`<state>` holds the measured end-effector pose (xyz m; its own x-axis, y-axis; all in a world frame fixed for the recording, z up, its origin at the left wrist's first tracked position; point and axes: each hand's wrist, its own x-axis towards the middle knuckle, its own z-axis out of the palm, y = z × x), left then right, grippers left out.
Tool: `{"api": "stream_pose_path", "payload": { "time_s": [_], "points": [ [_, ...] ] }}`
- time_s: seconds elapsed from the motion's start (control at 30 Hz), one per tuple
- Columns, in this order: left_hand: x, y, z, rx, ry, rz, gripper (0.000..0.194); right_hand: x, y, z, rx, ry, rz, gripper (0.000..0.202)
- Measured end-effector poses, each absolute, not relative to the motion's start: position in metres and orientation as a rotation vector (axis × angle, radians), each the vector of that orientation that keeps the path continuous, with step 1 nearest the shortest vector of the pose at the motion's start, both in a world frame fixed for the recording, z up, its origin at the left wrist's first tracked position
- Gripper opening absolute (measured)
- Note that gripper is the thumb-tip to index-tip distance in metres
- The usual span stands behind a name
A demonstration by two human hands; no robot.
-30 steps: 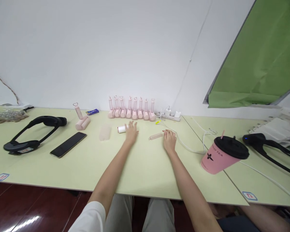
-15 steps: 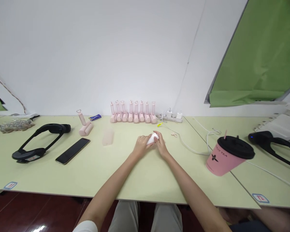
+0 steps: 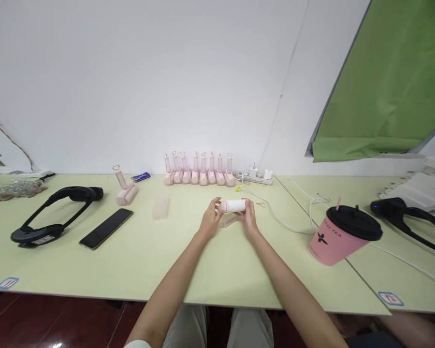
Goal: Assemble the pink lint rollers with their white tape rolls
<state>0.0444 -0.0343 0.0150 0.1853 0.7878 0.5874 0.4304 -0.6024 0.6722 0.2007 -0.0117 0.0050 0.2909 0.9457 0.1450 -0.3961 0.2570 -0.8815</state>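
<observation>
A white cylinder with a pale pink left end lies sideways between my hands, just above the table. My left hand has its fingers at the pink end. My right hand grips the white end. Below the cylinder, a clear pinkish tube shows near my right fingers; whether it is touched is unclear. A translucent pink piece lies on the table to the left. Several pink pieces with upright tubes and loops stand in a row by the wall.
At the left are a black phone, a black headset and another pink piece. A pink cup with a black lid stands right. Behind are a power strip and white cables.
The white object has turned to lie sideways, showing its length and pink end. My hands have moved slightly apart around it. The clear tube beneath now shows.
</observation>
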Motion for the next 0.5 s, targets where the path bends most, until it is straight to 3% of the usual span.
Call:
{"api": "stream_pose_path", "payload": {
  "time_s": [0.3, 0.5],
  "points": [
    [0.035, -0.035, 0.019, 2.573, 1.127, 1.324, 0.046, 0.199, -0.011, 0.0, -0.996, -1.049, 0.927, 0.047],
    [0.025, -0.019, 0.017, 2.033, 1.377, 1.698, 0.038, 0.196, -0.029, 0.005, -1.207, -1.682, 0.302, 0.06]
  ]
}}
